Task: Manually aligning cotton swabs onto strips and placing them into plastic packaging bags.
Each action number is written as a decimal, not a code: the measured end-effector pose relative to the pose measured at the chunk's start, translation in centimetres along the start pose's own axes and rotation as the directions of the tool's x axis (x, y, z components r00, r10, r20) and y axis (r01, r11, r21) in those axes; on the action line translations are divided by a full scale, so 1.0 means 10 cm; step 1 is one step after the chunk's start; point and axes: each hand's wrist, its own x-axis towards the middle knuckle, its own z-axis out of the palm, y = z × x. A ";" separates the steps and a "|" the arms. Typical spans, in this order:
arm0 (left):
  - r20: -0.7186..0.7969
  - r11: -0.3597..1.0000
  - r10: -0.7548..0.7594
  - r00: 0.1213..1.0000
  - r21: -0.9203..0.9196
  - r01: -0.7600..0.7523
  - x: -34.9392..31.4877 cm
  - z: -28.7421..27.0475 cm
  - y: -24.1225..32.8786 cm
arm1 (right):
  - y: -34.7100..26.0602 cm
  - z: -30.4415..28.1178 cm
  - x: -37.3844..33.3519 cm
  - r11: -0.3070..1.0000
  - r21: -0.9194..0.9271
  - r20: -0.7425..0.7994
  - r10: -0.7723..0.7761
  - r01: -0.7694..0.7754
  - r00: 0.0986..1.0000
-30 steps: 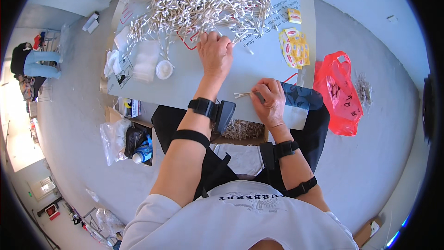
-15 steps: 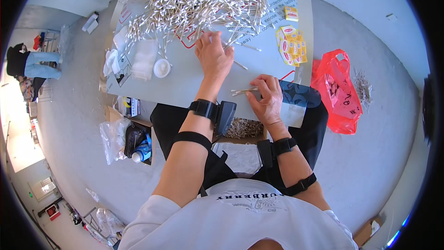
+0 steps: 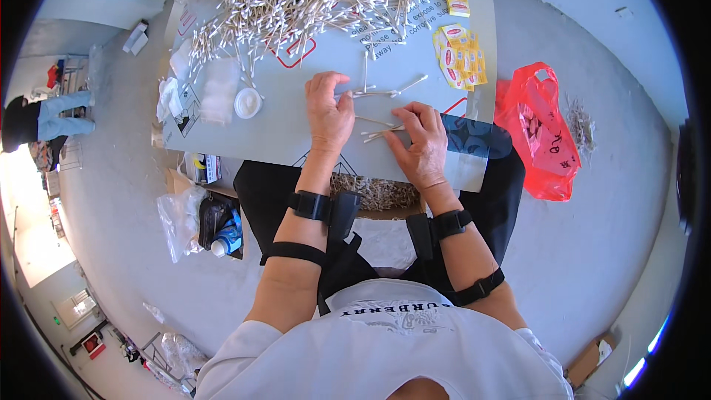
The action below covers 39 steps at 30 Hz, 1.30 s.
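A large heap of white-tipped cotton swabs (image 3: 296, 7) covers the far part of the table. My left hand (image 3: 328, 115) is nearer than the heap, its fingers bent and its thumb and forefinger closing on the end of a cotton swab (image 3: 374, 93). Beside that swab, two more lie loose, one upright (image 3: 365, 70) and one slanting (image 3: 412, 84). Close to the table's near edge, my right hand (image 3: 422, 144) pinches a few cotton swabs (image 3: 379, 132) whose tips point left.
Yellow-and-white small packets (image 3: 461, 58) lie on the right of the table (image 3: 274, 137). A round white tub (image 3: 248, 103) and a clear plastic pack (image 3: 220, 92) are at left. Below the near edge sits a box of swabs (image 3: 378, 194). A red bag (image 3: 544, 133) rests on the floor.
My left hand has drawn back from the heap toward me, and several swabs now lie apart in front of it. My right hand keeps its pinch on its swabs.
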 end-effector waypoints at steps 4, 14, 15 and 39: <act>0.016 1.000 -0.006 1.000 -0.008 0.006 0.01 0.00 0.02 | -0.05 -0.01 -0.01 0.996 -0.085 0.056 0.011 -0.006 0.998; -0.015 0.994 0.082 0.996 0.069 -0.081 0.07 0.15 0.13 | 0.08 0.01 0.01 0.987 0.163 -0.029 -0.005 0.010 1.000; 0.035 0.995 0.075 0.997 0.064 -0.077 0.07 0.16 0.16 | 0.07 0.01 0.09 0.995 0.091 -0.063 0.048 -0.042 0.997; 0.026 0.989 0.102 0.994 0.106 -0.104 -0.09 0.02 0.12 | 0.04 0.14 0.26 0.990 -0.137 -0.041 -0.029 0.023 0.999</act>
